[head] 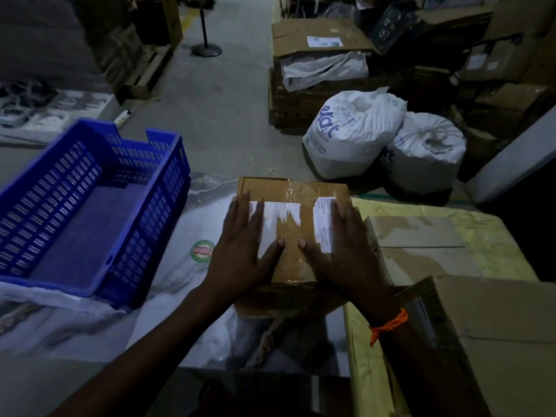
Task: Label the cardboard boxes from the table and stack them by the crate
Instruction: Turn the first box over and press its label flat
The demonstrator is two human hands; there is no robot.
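Head view, counted: two hands, one taped cardboard box point(293, 191), two white labels, one blue crate point(150, 224), two white sacks.

Both hands lie flat on the box top with fingers straight and slightly spread. The left hand point(240, 248) covers the edge of the left label point(278, 224), and the right hand point(346, 251) covers part of the right label point(322, 224). The thumbs point toward each other, near but apart. An orange thread band point(389, 325) circles the right wrist.

The box sits at the centre of the frame on the counter point(186, 296), just right of the crate and apart from it. The crate, at left, has slotted walls, and its solid bottom is in view.

At lower right stands a larger carton point(496, 341). Above it a flat cardboard piece point(421, 236) lies on a yellowish sheet point(499, 233).

White sacking with a round green and red logo point(202, 251) covers the counter.

Beyond is a dim storeroom with a grey concrete floor point(225, 100). The sacks point(352, 130) point(427, 152) touch each other at the right. An open floor carton point(316, 31) at upper right holds crumpled white wrapping. A post on a round base point(206, 40) stands at top centre, and a wooden pallet point(144, 73) sits at upper left.
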